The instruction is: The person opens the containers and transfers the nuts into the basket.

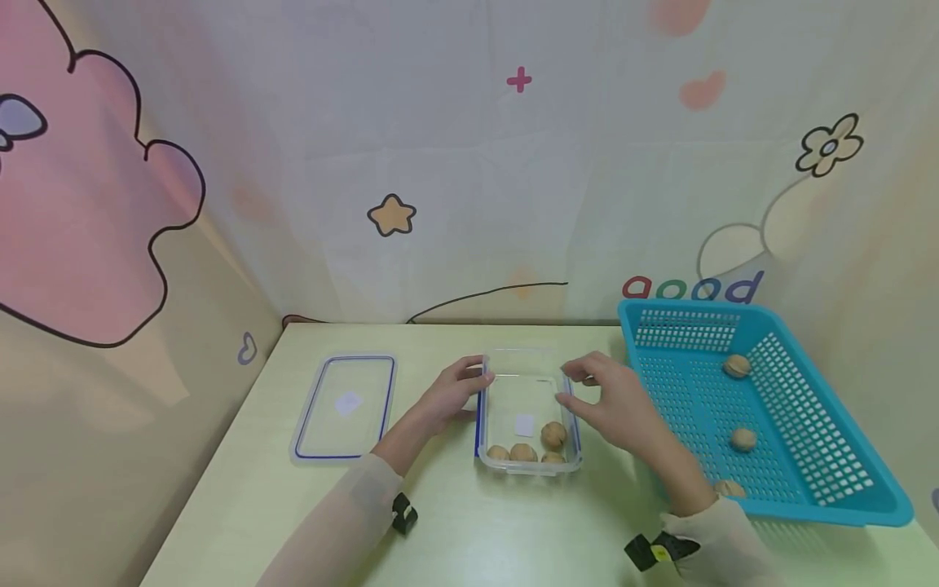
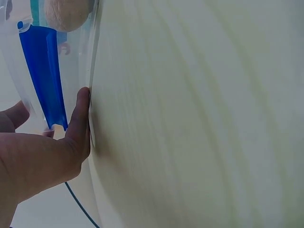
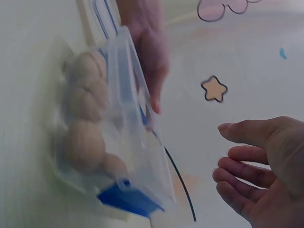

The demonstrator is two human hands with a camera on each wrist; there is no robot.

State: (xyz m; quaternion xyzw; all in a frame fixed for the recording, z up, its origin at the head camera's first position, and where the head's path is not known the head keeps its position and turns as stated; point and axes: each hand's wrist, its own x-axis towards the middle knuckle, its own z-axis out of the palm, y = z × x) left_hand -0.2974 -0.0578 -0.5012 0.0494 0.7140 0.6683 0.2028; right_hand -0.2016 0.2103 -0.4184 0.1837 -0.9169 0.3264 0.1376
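A clear plastic food container (image 1: 531, 469) with blue side clips sits on the table, its near end holding several walnuts (image 1: 553, 435). My left hand (image 1: 443, 395) holds the container's left side, thumb over the rim; in the left wrist view its fingers lie along the wall beside the blue clip (image 2: 45, 76). On the container's right side is my right hand (image 1: 612, 403), thumb and fingers loosely bent. The right wrist view shows that hand (image 3: 266, 166) apart from the container, with nothing between its fingers.
To the right stands a blue perforated basket (image 1: 814, 399) with three walnuts visible, one partly hidden by its near wall. A clear lid (image 1: 345, 424) with a blue seal lies flat on the left. A printed cloth (image 1: 455, 163) hangs behind the table.
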